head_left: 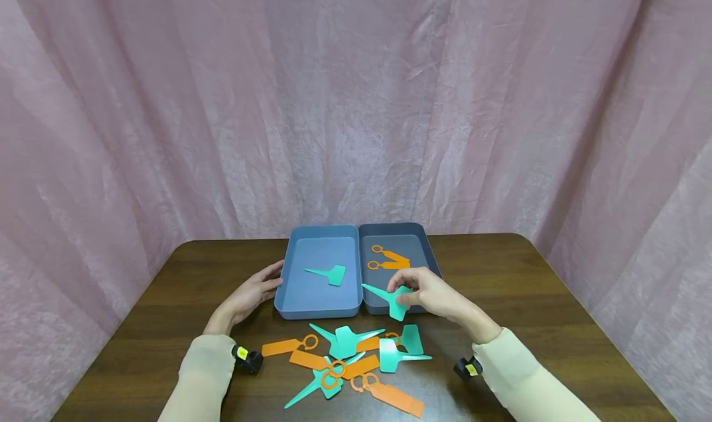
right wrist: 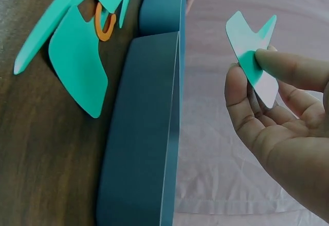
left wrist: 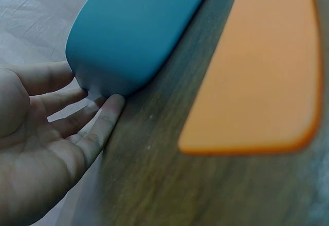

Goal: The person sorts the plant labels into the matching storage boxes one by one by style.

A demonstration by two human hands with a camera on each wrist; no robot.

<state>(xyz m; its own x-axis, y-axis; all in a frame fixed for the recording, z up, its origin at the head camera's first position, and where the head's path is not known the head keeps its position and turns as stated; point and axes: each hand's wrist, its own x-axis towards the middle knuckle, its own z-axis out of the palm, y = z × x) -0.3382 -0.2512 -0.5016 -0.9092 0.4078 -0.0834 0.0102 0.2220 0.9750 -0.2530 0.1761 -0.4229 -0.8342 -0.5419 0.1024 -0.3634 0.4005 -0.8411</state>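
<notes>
My right hand (head_left: 431,295) pinches a green T-shaped plant label (head_left: 397,311) between thumb and fingers, over the front part of the dark grey tray (head_left: 392,235). In the right wrist view the thumb presses on the label's flat head (right wrist: 237,33). My left hand (head_left: 247,298) reaches to the left side of the blue tray (head_left: 317,301), its extended fingertips touching the outer wall, as the left wrist view shows. One green plant label (head_left: 336,275) lies in the blue tray. Two orange ring-ended tags (head_left: 392,265) lie in the grey tray.
In front of the trays, several green plant labels (head_left: 343,343) and orange ring-ended tags (head_left: 396,398) lie in an overlapping pile on the wooden table (head_left: 489,267). One orange tag (head_left: 280,348) lies at the pile's left edge. A pink curtain (head_left: 356,101) hangs behind the table.
</notes>
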